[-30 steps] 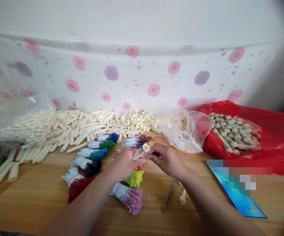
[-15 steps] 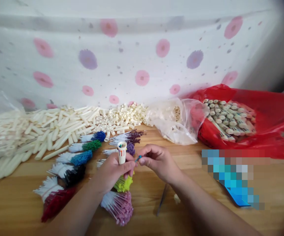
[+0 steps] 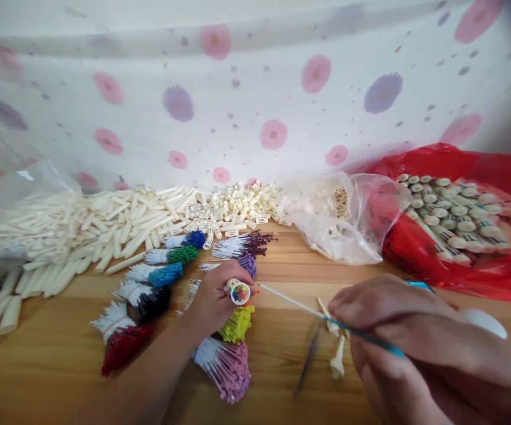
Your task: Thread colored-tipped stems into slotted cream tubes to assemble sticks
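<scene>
Cream plastic pen barrel point(image 3: 239, 291), coloured tips showing in its mouth, mid-desk point(image 3: 61, 378), well in from the near edge | left hand point(image 3: 213, 298) closed around it, mouth facing right | right hand point(image 3: 397, 330) pinching thin white blue-ended refill rod point(image 3: 295, 302), tip at the mouth | probably best: steady the barrel, line the rod up with a free slot, push straight.

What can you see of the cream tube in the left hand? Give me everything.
The cream tube looks like matt plastic, short and round, with its open end turned toward the camera. Several small multicoloured tips sit inside the mouth, too blurred to count. The left hand wraps its body with closed fingers, so only the rim and mouth show, held above the wooden table. A thin white rod gripped in the right hand points at the rim. Whether it touches the rim cannot be told.
</scene>
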The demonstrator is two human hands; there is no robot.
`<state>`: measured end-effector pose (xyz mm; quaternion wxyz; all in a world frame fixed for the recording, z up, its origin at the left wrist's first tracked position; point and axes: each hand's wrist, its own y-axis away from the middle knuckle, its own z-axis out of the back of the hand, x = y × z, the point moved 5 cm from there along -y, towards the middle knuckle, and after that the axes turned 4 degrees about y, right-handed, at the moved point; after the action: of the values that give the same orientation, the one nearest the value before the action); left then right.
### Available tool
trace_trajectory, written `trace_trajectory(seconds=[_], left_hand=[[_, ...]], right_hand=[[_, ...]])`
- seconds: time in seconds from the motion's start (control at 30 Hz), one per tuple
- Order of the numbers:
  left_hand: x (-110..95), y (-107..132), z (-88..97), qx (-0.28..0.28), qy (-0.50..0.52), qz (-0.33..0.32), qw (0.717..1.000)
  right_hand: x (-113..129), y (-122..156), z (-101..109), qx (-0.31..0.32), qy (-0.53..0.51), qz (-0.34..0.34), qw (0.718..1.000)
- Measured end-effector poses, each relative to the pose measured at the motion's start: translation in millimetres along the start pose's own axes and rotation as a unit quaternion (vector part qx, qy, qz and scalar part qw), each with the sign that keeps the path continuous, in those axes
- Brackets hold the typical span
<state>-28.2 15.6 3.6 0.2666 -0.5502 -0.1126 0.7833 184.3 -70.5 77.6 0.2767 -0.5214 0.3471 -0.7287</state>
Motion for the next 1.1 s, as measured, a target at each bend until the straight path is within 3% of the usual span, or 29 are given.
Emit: trace_trajectory(seconds=[0.23, 0.43, 0.77, 0.97, 1.1], left_hand=[[2, 1, -5.5, 0.033, -0.005, -0.019, 0.999], [2, 1, -7.4, 0.054, -0.026, -0.024, 0.998], [3, 2, -8.6, 0.077, -0.043, 0.018, 0.996], [4, 3, -8.0, 0.084, -0.071, -0.004, 0.994], [0, 4, -5.4, 0.078, -0.112, -0.030, 0.990]], right_hand=[[13, 0, -20, -0.027, -0.024, -0.031, 0.999], [7, -13, -32, 0.137, -0.008, 0.025, 0.990], [1, -14, -40, 0.112, -0.019, 0.044, 0.993], [-5, -12, -46, 0.109, -0.005, 0.044, 0.993], [-16, -4, -55, 0.111, 0.065, 0.052, 0.990]])
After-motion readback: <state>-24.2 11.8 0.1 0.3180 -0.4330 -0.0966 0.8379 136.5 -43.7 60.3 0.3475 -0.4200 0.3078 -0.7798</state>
